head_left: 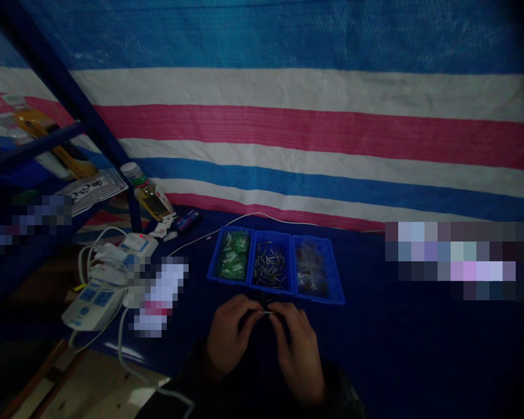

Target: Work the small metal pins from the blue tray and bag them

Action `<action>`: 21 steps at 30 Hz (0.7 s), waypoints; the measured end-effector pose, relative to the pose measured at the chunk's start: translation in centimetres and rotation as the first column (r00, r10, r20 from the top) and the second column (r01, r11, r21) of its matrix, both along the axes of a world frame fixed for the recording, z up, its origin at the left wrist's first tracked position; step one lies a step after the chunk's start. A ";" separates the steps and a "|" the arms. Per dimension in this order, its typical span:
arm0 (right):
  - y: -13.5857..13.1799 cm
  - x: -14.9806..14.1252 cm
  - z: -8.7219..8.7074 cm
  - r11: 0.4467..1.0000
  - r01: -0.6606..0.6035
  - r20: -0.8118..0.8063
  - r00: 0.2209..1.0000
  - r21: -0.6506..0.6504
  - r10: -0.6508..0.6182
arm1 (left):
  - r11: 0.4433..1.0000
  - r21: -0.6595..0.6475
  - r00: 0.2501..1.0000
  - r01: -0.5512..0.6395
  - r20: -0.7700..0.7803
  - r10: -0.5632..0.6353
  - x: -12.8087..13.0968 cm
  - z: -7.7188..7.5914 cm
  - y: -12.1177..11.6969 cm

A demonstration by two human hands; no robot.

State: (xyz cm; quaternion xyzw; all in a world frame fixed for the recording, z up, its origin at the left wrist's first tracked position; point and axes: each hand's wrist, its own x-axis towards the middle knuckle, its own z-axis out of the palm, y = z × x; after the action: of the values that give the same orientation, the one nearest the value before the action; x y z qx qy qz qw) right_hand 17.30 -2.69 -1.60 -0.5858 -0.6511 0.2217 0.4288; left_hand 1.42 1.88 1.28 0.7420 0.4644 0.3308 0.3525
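My left hand (233, 336) and my right hand (297, 351) meet low in the middle of the view. Their fingertips pinch a small metal pin (268, 312) between them, and the fingers hide part of it. Just ahead stand three joined blue plastic bins (271, 234). The left bin holds green packets (234, 254). Loose metal pins (269, 267) lie in the middle bin, and brownish bagged parts (312, 269) fill the right bin. Neither hand touches the bins.
White power strips (94, 308) and tangled white cables (87, 256) lie to the left on the dark blue table cover (375, 331). A striped tarpaulin (314, 139) hangs behind. A blue metal frame post (87, 122) and a bottle (133, 174) stand back left.
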 end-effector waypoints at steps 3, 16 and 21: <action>0.0 -0.1 -0.1 1.000 -0.002 -0.007 1.000 0.008 0.002 | 1.000 -0.012 1.000 -0.003 -0.009 0.003 0.0 -0.2 0.0; -0.1 -0.1 -0.1 0.999 0.035 -0.051 0.998 0.014 -0.034 | 1.000 -0.019 1.000 0.001 0.013 -0.001 -0.1 -0.1 0.0; 0.0 -0.2 0.0 1.000 0.028 -0.030 0.999 -0.005 -0.029 | 1.000 -0.022 1.000 0.010 0.016 -0.009 -0.1 -0.3 -0.1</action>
State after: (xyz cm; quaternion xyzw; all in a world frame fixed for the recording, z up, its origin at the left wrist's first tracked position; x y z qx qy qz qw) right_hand 17.12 -2.70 -1.59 -0.5927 -0.6357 0.2259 0.4400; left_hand 1.36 1.80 0.99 0.7376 0.4617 0.3301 0.3659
